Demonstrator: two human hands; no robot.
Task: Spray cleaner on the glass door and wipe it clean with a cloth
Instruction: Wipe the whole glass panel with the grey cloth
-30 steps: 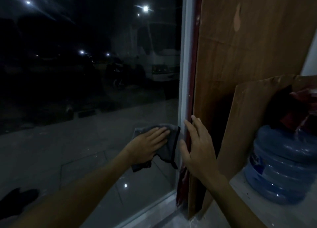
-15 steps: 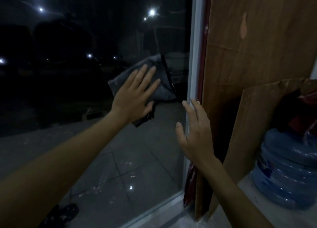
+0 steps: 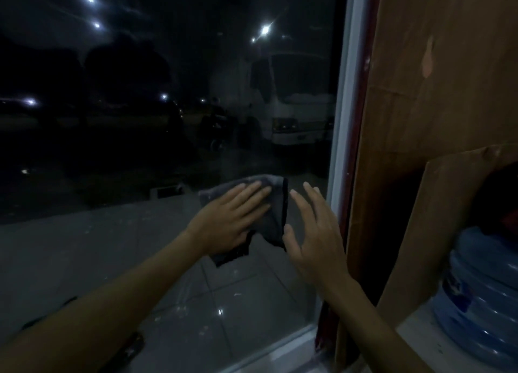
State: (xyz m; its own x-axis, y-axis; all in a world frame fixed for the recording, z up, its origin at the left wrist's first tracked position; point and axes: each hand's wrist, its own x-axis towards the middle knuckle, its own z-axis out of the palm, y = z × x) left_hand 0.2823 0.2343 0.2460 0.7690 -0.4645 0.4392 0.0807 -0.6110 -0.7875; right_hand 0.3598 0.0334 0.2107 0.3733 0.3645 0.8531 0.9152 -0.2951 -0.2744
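The glass door (image 3: 168,148) fills the left and middle of the view, dark with night outside. My left hand (image 3: 232,221) lies flat with straight fingers on a grey cloth (image 3: 273,218) and presses it against the lower right of the pane. Just right of the cloth, my right hand (image 3: 314,232) is spread with straight fingers near the glass beside the white door frame (image 3: 340,148); whether it touches the pane I cannot tell. No spray bottle is in view.
Brown wooden boards (image 3: 437,106) lean against the wall right of the frame. A blue water jug (image 3: 482,297) stands at the lower right behind a smaller board (image 3: 437,232). A white truck (image 3: 297,114) and street lights show through the glass.
My left hand slid the cloth up the pane, then back down and to the right. My right hand moved off the frame edge toward the glass.
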